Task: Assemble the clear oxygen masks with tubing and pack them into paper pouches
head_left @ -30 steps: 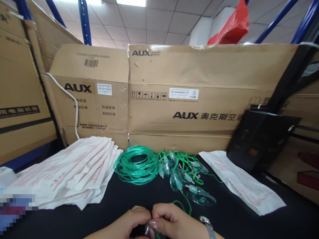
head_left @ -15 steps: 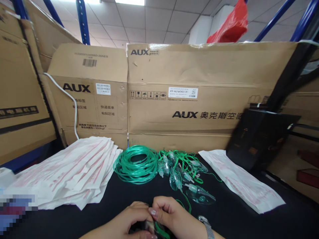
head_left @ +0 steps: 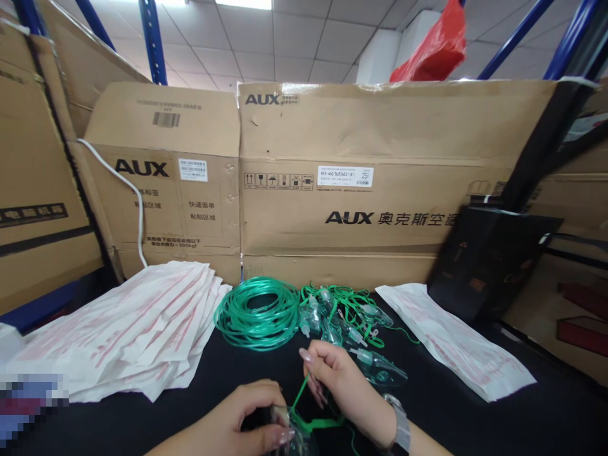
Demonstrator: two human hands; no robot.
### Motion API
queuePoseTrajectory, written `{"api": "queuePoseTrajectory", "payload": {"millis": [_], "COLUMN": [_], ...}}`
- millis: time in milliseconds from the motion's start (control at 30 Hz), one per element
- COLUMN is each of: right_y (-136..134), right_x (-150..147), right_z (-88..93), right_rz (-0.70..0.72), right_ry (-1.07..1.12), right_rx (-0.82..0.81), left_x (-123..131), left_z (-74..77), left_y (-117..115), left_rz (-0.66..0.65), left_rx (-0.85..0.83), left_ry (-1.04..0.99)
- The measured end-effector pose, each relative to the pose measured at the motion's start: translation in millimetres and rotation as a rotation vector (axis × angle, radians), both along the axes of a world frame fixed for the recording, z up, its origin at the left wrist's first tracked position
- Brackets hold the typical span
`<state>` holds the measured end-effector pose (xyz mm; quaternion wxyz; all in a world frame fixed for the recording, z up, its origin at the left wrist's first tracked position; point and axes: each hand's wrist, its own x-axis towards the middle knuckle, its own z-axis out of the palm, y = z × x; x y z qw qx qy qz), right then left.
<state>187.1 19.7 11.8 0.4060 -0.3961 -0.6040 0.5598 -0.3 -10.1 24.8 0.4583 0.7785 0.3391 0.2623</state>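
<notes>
At the bottom of the head view, my left hand [head_left: 256, 421] is closed on a clear green oxygen mask [head_left: 299, 440], which the frame's lower edge partly cuts off. A green elastic strap [head_left: 300, 394] runs taut from this mask up to my right hand [head_left: 330, 380], whose fingers pinch it. Beyond my hands lies a heap of similar masks [head_left: 327, 316] with tangled green straps. One separate mask [head_left: 380, 367] rests just right of my right hand. Left of the heap is a coil of green tubing [head_left: 259, 339].
Many white paper pouches with red print [head_left: 128, 335] are spread at the left. Another white pouch [head_left: 465, 348] lies at the right, beside a black box [head_left: 494, 259]. Cardboard panels [head_left: 380, 139] stand along the back of the black work surface [head_left: 190, 411].
My right hand has risen away from my left, drawing the green strap up taut. My left hand stays low with the mask, which now shows more. The view has shifted slightly.
</notes>
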Motion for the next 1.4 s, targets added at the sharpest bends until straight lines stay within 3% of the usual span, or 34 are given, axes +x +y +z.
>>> {"api": "queuePoseTrajectory", "payload": {"millis": [67,133,267,333,433,700,1033,1233,1400], "right_y": [3,3,0,0,0,-2,-8,-8,-12], "right_x": [3,5,4,3,2,2,1,2,0], "right_z": [0.8,0.7,-0.6,-0.2,0.8,-1.8,2.6,2.5,6.0], "right_rz": [-0.017,0.066,0.241,0.213,0.111,0.038,0.025,-0.057,-0.063], "right_ry": [0.019,0.009,-0.063,-0.093,-0.104,-0.001,-0.067,0.007,-0.223], "right_rx": [-0.002,-0.040,-0.101,-0.067,-0.030,0.059,0.184,0.166,0.329], "left_x": [-1,-1,-2,-3,-3,-4,0,-3,-6], "left_z": [-0.4,-5.5,-27.2,-36.7,-42.2,-33.8,-29.0,-25.7,-35.8], "left_y": [2,5,16,18,18,10,6,15,28], "left_rz": [0.028,0.014,-0.019,-0.004,0.040,0.179,0.162,0.359,0.497], "left_rx": [0.096,0.265,0.758,0.905,0.979,0.832,0.459,0.254,0.085], "left_ry": [0.051,0.125,0.244,0.258,0.208,0.135,0.032,-0.087,-0.250]}}
